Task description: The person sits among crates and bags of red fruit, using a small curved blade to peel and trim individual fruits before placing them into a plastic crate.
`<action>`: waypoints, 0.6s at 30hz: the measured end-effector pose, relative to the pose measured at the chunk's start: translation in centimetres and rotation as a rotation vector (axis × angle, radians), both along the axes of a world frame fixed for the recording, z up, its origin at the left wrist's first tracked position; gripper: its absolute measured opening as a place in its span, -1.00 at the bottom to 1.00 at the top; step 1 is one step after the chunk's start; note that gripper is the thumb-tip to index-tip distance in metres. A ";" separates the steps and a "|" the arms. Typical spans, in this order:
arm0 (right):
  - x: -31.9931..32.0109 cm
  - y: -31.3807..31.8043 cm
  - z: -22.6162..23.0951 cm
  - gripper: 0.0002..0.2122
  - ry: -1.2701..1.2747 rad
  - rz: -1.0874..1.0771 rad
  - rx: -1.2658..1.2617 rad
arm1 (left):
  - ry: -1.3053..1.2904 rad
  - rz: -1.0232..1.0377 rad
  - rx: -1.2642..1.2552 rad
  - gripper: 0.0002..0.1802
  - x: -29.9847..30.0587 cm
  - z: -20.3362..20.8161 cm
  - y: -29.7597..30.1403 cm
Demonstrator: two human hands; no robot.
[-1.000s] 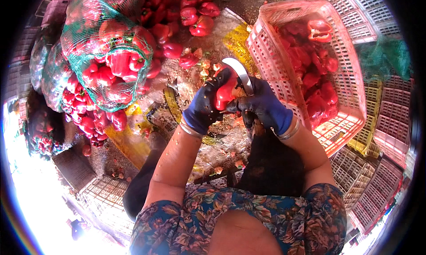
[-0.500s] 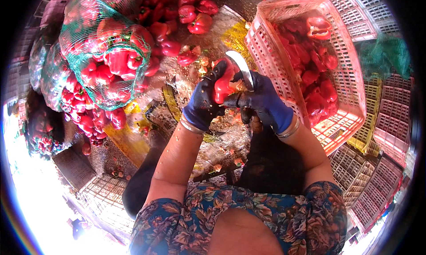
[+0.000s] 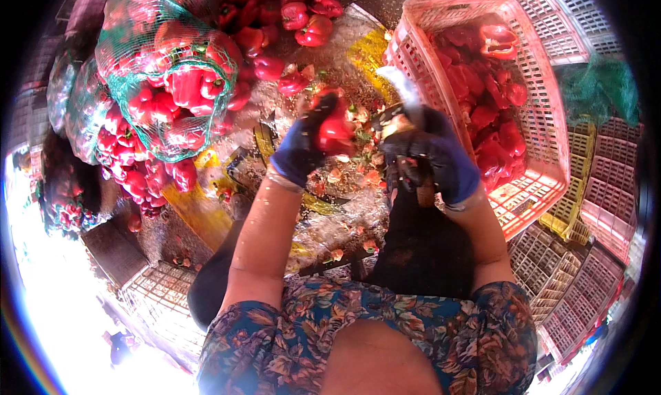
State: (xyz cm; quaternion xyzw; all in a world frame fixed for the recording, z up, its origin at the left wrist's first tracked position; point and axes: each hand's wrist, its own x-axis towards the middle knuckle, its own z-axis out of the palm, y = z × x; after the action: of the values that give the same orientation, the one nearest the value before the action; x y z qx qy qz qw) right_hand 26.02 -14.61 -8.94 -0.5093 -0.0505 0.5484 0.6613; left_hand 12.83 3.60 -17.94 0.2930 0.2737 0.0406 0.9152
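My left hand [image 3: 308, 137], in a blue and black glove, is closed round a red bell pepper [image 3: 336, 132] above the littered work surface. My right hand [image 3: 430, 147], gloved alike, grips a knife [image 3: 401, 85]. Its pale curved blade points up and away, smeared by motion, and the brown handle end shows below the fist. A pale piece, perhaps pepper core [image 3: 396, 124], sits at the right fingers beside the blade. The two hands are apart, with seeds and pepper scraps [image 3: 372, 178] on the surface between and below them.
A pink plastic crate [image 3: 551, 120] holding cut red peppers [image 3: 506, 137] stands close to my right hand. At the left lies a green mesh bag [image 3: 131, 123] full of peppers. Loose whole peppers [image 3: 315, 31] lie at the back. Stacked crates [image 3: 609, 188] line the right side.
My hands have drawn apart: the left with the pepper slightly left, the right with the knife to the right. A pale piece now shows at the right fingers.
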 end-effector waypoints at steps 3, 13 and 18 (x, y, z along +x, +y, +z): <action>0.0 0.6 0.8 -0.65 -0.176 0.033 -0.117 | 0.087 0.160 -0.112 -0.73 -1.4 -3.9 2.7; 0.2 1.4 -6.4 -0.69 -0.290 0.097 -0.447 | -0.365 0.156 0.031 -0.60 6.8 4.3 1.4; 0.0 0.6 -10.0 -0.78 -0.316 0.075 -0.204 | -0.480 0.016 0.099 -0.50 11.6 10.3 -1.8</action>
State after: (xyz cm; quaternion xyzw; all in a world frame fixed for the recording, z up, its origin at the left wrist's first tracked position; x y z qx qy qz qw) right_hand 25.98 -13.96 -18.91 -0.6511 -0.1167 0.4882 0.5693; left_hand 24.46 1.84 -7.64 0.3172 0.0484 0.1298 0.9382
